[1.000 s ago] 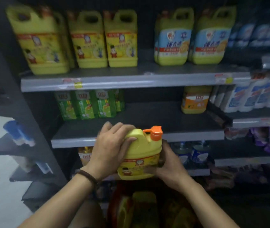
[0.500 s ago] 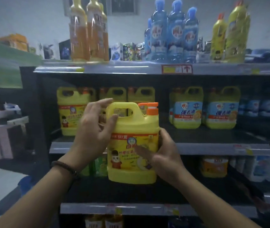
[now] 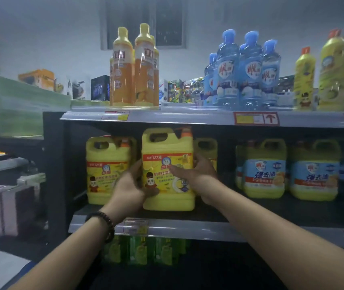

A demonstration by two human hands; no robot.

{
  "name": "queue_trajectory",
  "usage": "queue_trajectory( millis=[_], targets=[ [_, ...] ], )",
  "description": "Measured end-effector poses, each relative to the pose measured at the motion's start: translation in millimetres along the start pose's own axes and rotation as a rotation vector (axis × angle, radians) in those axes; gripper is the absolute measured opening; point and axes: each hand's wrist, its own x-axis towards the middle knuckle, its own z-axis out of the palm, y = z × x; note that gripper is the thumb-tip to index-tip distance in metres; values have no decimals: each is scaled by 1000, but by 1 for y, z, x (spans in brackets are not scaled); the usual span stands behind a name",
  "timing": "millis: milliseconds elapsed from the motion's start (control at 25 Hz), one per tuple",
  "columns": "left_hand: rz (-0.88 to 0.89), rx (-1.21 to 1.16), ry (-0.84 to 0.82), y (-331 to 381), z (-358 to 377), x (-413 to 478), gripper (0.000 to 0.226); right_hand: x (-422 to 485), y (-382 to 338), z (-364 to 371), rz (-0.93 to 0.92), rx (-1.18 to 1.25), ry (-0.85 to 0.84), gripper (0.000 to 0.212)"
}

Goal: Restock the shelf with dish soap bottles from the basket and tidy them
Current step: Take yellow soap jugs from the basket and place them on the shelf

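Dim store shelving filling view. Yellow dish soap jug (image 3: 168, 170) standing upright at near edge of middle shelf (image 3: 188, 229), label facing near. Left hand (image 3: 129, 185) gripping jug's left side, fingers curling round it. Right hand (image 3: 200, 174) clasping right side, thumb lying across label. Matching yellow jug (image 3: 106, 170) sitting just left. Blue-label jugs (image 3: 264, 170) sitting farther right. Orange bottles (image 3: 133, 70) lining top shelf.

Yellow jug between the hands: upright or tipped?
Upright: the yellow jug has its handle and orange cap on top, label level, base seemingly on the shelf. The left hand and right hand hold its sides.
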Motion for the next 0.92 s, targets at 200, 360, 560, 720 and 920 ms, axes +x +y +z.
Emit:
queue_trajectory(
  millis=[200,360,560,720,920],
  targets=[
    [90,308,160,-41,13,35,71,49,43,21,-38,-289,-55,57],
    [126,340,161,-66,20,50,76,67,56,26,-55,-495,-23,67],
    [94,393,183,-82,23,64,73,78,64,31,-43,-591,34,64],
    [12,409,196,-74,26,59,59,70,59,22,30,-548,-5,52],
    [90,480,257,-48,35,0,52,2,48,-1,-49,-532,30,29]
  ],
)
